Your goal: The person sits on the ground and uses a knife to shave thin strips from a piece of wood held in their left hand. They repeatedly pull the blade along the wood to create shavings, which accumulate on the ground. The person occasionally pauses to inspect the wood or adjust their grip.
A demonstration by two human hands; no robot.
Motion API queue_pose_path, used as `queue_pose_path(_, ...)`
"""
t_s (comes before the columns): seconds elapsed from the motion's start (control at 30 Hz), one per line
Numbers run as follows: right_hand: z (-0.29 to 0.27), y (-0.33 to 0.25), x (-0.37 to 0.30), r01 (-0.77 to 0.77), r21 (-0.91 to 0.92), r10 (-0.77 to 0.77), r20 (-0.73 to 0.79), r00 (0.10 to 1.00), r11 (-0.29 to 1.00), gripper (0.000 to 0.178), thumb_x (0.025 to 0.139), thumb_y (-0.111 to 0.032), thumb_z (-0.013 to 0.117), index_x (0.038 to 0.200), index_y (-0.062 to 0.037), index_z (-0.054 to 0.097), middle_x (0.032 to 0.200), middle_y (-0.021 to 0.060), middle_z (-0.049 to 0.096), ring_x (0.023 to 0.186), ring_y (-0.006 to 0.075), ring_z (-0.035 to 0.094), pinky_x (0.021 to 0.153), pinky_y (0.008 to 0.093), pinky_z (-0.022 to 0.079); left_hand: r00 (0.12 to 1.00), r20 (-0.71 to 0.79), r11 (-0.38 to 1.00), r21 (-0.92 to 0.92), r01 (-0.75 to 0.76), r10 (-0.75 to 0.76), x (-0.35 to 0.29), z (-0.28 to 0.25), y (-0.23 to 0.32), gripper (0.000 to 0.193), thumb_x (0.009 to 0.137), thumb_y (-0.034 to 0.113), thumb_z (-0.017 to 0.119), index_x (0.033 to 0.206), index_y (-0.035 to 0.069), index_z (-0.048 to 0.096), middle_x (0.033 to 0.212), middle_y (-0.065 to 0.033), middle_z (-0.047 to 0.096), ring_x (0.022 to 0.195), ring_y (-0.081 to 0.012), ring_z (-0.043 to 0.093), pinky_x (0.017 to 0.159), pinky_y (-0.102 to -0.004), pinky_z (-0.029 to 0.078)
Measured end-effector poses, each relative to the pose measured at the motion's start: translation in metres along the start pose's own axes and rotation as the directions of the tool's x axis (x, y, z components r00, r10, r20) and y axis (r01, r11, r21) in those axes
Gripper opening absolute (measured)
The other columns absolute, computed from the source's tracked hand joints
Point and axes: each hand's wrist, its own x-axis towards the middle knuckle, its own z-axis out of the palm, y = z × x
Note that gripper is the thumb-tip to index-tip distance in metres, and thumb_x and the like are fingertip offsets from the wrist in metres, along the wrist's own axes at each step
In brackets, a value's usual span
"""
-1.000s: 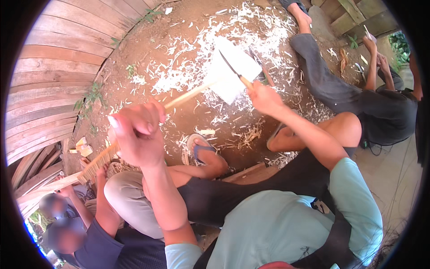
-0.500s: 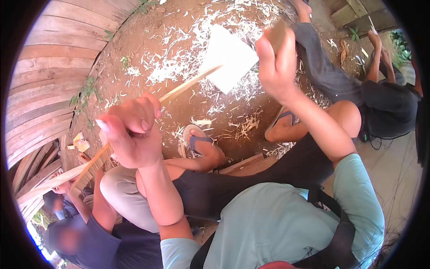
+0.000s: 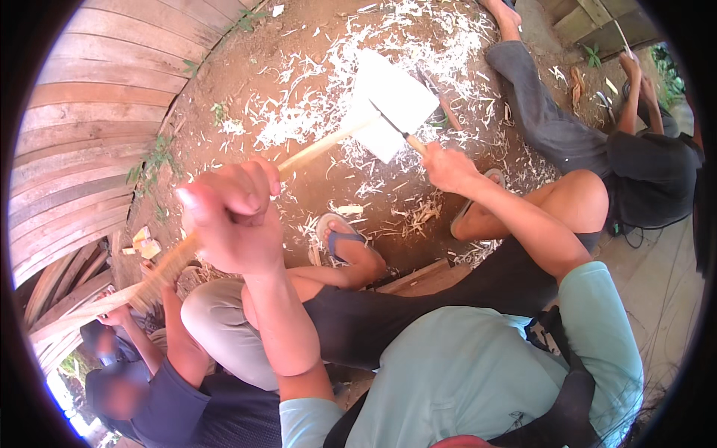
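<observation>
My left hand [image 3: 235,213] is closed around a pale wooden stick [image 3: 321,151], raised in front of me at left of centre. Its thin end points up and right; its wider back end is blurred and looks ridged. A knife [image 3: 413,142] with a light handle is gripped in my right hand [image 3: 450,170], right of centre. The dark narrow blade points up and left and crosses the stick's far tip in the picture; whether they touch, I cannot tell. Behind both, a white sheet [image 3: 407,86] lies on the ground.
Wood shavings [image 3: 299,123] litter the dirt floor. Beside the sheet lies a tool with a reddish-brown handle [image 3: 450,116]. A plank wall [image 3: 97,112] curves along the left. Other people sit close: one at lower left [image 3: 172,403], another at right [image 3: 650,175] holding a thin stick.
My right hand has come down toward me, and the knife blade now shows clearly by the stick's tip. My left hand and the stick have shifted slightly right.
</observation>
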Motion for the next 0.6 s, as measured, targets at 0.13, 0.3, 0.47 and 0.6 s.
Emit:
queue_pose_path(0.13,-0.063,-0.029,-0.001,0.032,0.227,0.031,-0.270,0.962,0.973,0.026,0.095,-0.024,0.045,0.105,-0.0004,0.045,0.071,0.0204,0.060,0.065,0.0380,0.061,0.058,0.0467,0.046,0.999,-0.026,0.999,0.026,-0.021,0.021,-0.010,0.004,-0.001,0.046,0.100,0.035,0.031,0.066,0.007,0.043,0.053,-0.0012,0.035,0.045,-0.0119,0.029,0.053,-0.0331,0.033)
queue_pose_path(0.3,-0.006,0.001,-0.001,-0.137,0.106,0.136,0.008,0.991,0.985,0.028,0.094,-0.025,0.044,0.108,0.0000,0.044,0.070,0.0174,0.061,0.064,0.0424,0.059,0.059,0.0489,0.047,0.999,0.002,0.998,0.047,-0.033,0.033,0.005,0.007,-0.002,0.045,0.100,0.035,0.031,0.067,0.007,0.044,0.052,-0.0012,0.035,0.044,-0.0116,0.028,0.051,-0.0330,0.032)
queue_pose_path(0.47,-0.052,-0.015,0.004,0.036,0.019,-0.033,-0.149,0.988,0.999,0.024,0.094,-0.024,0.044,0.094,-0.0001,0.046,0.071,0.0204,0.061,0.064,0.0425,0.059,0.057,0.0501,0.046,0.997,-0.047,0.994,0.092,-0.059,0.064,0.002,0.011,-0.006,0.045,0.100,0.035,0.032,0.066,0.008,0.044,0.051,-0.0003,0.034,0.042,-0.0106,0.026,0.050,-0.0324,0.032)
queue_pose_path(0.6,-0.034,-0.012,-0.006,0.358,0.324,-0.046,-0.681,0.730,0.876,0.032,0.090,-0.024,0.051,0.109,0.0013,0.048,0.094,0.0228,0.060,0.081,0.0384,0.062,0.070,0.0463,0.049,0.998,-0.061,0.996,0.091,-0.016,0.022,0.005,0.013,-0.005,0.046,0.099,0.037,0.035,0.064,0.009,0.044,0.052,0.0007,0.033,0.042,-0.0104,0.025,0.052,-0.0318,0.031)
